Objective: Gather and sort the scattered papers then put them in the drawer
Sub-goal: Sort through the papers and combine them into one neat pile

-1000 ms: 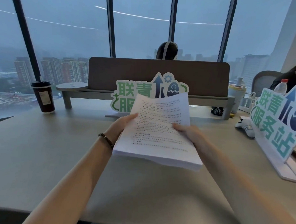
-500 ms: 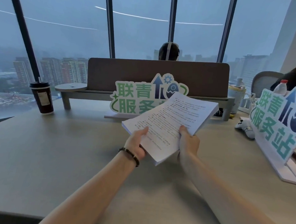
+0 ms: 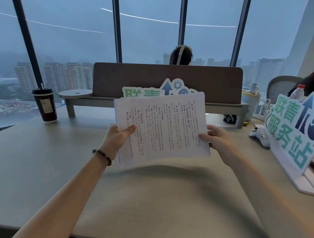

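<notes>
A thick stack of white printed papers [image 3: 163, 126] is held up above the grey desk [image 3: 41, 167], turned sideways so the text lines run vertically. My left hand [image 3: 117, 139], with a dark bead bracelet at the wrist, grips the stack's left edge, thumb on the top sheet. At the right edge my right hand [image 3: 216, 141] holds the stack, thumb on top and fingers behind. The stack's lower edge hangs free of the desk. No drawer is in view.
A dark paper coffee cup [image 3: 45, 104] stands far left. A grey riser shelf [image 3: 77, 96] and brown divider panel [image 3: 167, 81] cross the back. A green-and-white sign [image 3: 295, 129] leans at right beside a white game controller [image 3: 260, 136]. People sit behind the divider and at far right.
The stack has been rotated and lifted from a tilted diagonal to a sideways, upright hold. Both hands shifted to its left and right edges.
</notes>
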`<control>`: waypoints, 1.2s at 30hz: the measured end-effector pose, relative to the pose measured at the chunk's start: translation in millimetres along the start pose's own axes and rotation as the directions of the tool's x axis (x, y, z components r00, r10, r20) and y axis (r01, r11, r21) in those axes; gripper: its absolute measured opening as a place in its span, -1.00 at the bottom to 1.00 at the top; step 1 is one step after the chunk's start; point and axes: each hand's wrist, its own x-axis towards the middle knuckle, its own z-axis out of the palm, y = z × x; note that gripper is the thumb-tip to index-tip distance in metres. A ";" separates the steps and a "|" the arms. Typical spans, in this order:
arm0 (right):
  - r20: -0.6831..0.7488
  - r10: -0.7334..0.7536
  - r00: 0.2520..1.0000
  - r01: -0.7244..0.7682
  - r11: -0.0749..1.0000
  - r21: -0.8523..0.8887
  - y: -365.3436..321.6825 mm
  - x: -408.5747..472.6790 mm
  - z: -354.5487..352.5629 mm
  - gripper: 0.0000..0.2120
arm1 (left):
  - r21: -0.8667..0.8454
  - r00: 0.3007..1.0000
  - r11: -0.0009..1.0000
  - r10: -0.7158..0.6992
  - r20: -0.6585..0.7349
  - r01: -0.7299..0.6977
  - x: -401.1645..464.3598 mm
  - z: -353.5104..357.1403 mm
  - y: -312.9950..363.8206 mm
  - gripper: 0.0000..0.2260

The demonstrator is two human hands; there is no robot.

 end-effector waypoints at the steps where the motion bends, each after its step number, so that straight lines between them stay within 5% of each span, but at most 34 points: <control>1: 0.004 -0.026 1.000 0.026 0.999 -0.034 2.1 -0.7 5.4 -0.77 | 0.026 1.000 1.000 0.016 -0.001 -0.015 0.9 -0.6 -1.9 -0.82; 7: -0.176 -0.104 0.979 0.123 0.987 0.101 23.7 -6.4 36.4 -0.75 | -0.007 1.000 1.000 -0.010 0.017 0.010 0.9 -2.1 -6.5 -0.83; 19: -0.134 -0.188 0.973 0.200 0.977 0.080 41.6 -6.6 52.5 -0.76 | -0.023 0.999 1.000 -0.013 -0.029 0.012 -3.3 -5.9 -30.8 -0.84; 30: 0.022 -0.041 0.999 0.042 0.999 -0.024 27.6 -1.9 29.6 -0.73 | 0.029 0.983 0.989 -0.145 0.114 0.142 1.3 -16.3 -20.3 -0.78; 34: -0.032 0.123 0.992 -0.110 0.958 0.266 10.8 5.6 13.0 -0.63 | -0.154 0.966 0.960 -0.213 0.149 0.236 -1.0 -8.6 -15.2 -0.81; 36: -0.100 0.238 0.966 -0.146 0.824 0.547 5.5 7.6 16.1 -0.61 | -0.265 0.968 0.933 -0.222 0.117 0.246 -2.3 5.5 -14.6 -0.82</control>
